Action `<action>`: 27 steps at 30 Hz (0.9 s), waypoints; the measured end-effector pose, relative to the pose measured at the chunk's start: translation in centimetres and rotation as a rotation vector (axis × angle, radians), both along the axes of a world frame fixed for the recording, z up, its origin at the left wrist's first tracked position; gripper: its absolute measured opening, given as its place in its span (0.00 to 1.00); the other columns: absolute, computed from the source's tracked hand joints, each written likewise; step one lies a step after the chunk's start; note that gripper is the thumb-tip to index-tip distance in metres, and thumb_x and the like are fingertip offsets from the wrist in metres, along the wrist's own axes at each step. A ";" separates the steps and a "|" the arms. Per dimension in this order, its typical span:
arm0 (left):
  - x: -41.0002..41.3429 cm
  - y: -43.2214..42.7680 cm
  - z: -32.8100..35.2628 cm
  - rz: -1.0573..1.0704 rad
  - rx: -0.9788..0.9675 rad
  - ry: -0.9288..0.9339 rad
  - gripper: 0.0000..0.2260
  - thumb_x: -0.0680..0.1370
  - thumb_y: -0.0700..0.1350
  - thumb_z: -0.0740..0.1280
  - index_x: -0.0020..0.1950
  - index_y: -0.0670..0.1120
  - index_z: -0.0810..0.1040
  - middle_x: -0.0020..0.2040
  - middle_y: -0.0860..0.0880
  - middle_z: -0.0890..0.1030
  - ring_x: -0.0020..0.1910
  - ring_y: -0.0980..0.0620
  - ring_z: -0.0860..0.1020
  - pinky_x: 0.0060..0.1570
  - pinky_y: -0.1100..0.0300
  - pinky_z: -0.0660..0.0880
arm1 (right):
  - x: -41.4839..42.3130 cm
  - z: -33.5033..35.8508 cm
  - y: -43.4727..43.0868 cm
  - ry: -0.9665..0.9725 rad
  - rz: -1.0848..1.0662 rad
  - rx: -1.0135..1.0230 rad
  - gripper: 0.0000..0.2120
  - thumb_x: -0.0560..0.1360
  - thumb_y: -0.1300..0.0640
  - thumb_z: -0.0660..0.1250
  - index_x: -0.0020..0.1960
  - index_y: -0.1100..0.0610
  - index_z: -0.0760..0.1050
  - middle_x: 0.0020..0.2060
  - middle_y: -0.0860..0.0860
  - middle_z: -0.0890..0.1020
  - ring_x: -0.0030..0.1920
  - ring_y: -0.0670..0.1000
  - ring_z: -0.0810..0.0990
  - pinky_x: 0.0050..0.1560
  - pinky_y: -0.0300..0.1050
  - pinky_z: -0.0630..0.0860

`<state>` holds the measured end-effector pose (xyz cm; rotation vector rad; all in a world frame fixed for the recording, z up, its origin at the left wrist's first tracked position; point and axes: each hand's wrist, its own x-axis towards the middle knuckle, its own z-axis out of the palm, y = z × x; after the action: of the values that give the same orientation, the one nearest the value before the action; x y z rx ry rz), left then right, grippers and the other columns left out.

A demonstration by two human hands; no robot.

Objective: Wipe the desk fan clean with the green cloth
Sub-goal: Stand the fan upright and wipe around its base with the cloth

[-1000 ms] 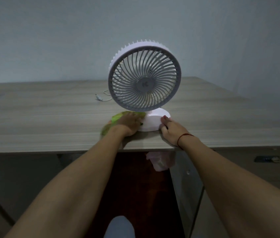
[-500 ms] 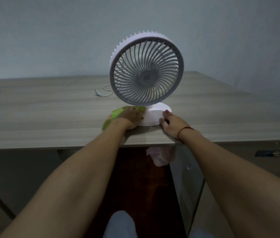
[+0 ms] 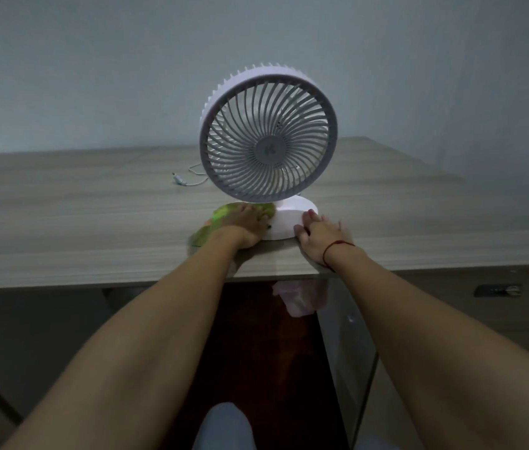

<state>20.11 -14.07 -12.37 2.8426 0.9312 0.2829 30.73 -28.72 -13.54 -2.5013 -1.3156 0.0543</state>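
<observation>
Dim bluish light, plain pale wall [image 3: 94,76].
Wood-grain tabletop [image 3: 78,228] set against it; dark reddish floor [image 3: 256,352] beneath; grey cabinet front [image 3: 451,306] at right.

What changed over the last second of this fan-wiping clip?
Nothing visibly moved; only the head view drifted. The left hand still presses the green cloth against the left of the base of the desk fan. The right hand still holds the base's right edge. The fan stands upright on the desk.

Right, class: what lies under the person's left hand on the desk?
The green cloth, bunched against the base of the desk fan. The left hand rests on it, covering its middle, so only edges show.
</observation>
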 end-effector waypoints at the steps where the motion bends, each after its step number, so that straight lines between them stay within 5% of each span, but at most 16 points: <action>1: 0.1 -0.7 -0.2 -0.030 0.004 -0.016 0.23 0.82 0.52 0.47 0.76 0.47 0.60 0.78 0.44 0.61 0.76 0.45 0.59 0.75 0.52 0.54 | 0.1 0.0 0.0 -0.014 -0.016 -0.022 0.27 0.80 0.45 0.44 0.77 0.53 0.51 0.78 0.48 0.54 0.78 0.55 0.52 0.75 0.63 0.43; 5: -1.3 -0.8 -1.3 -0.088 0.044 -0.117 0.25 0.81 0.55 0.50 0.76 0.46 0.61 0.77 0.45 0.63 0.76 0.47 0.61 0.73 0.54 0.55 | 0.2 -0.3 0.0 -0.012 -0.036 -0.052 0.27 0.80 0.43 0.43 0.77 0.49 0.49 0.78 0.44 0.50 0.78 0.56 0.48 0.72 0.70 0.41; 10: -1.6 1.3 0.7 0.108 -0.063 -0.029 0.21 0.83 0.49 0.47 0.76 0.51 0.62 0.77 0.44 0.61 0.75 0.45 0.62 0.74 0.51 0.58 | 0.0 -0.4 0.0 0.034 -0.026 -0.022 0.27 0.80 0.43 0.43 0.77 0.49 0.49 0.78 0.45 0.50 0.78 0.54 0.48 0.71 0.70 0.41; 18: -0.9 -3.0 -0.1 -0.126 0.160 -0.115 0.21 0.80 0.55 0.51 0.72 0.54 0.66 0.73 0.48 0.70 0.71 0.47 0.68 0.71 0.52 0.61 | 0.1 -0.3 -0.1 0.047 -0.037 -0.001 0.27 0.80 0.43 0.44 0.77 0.48 0.50 0.78 0.44 0.51 0.78 0.54 0.48 0.73 0.69 0.43; 24: -1.4 0.2 0.7 0.122 -0.060 -0.065 0.21 0.83 0.49 0.49 0.74 0.44 0.65 0.75 0.42 0.65 0.74 0.44 0.63 0.72 0.52 0.58 | -0.1 -0.3 0.0 0.049 -0.055 -0.010 0.27 0.80 0.43 0.43 0.77 0.49 0.49 0.78 0.45 0.50 0.78 0.54 0.49 0.73 0.68 0.41; 27: 0.4 -3.8 0.3 -0.021 -0.075 -0.090 0.20 0.83 0.50 0.50 0.71 0.45 0.69 0.73 0.42 0.68 0.72 0.43 0.66 0.70 0.54 0.59 | 0.0 -0.3 0.0 0.047 -0.061 -0.004 0.27 0.80 0.45 0.44 0.77 0.49 0.49 0.78 0.44 0.50 0.78 0.54 0.49 0.73 0.68 0.42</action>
<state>20.50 -17.85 -12.12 2.7445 0.8754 0.3628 30.74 -28.74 -13.85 -2.5254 -1.2217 0.1016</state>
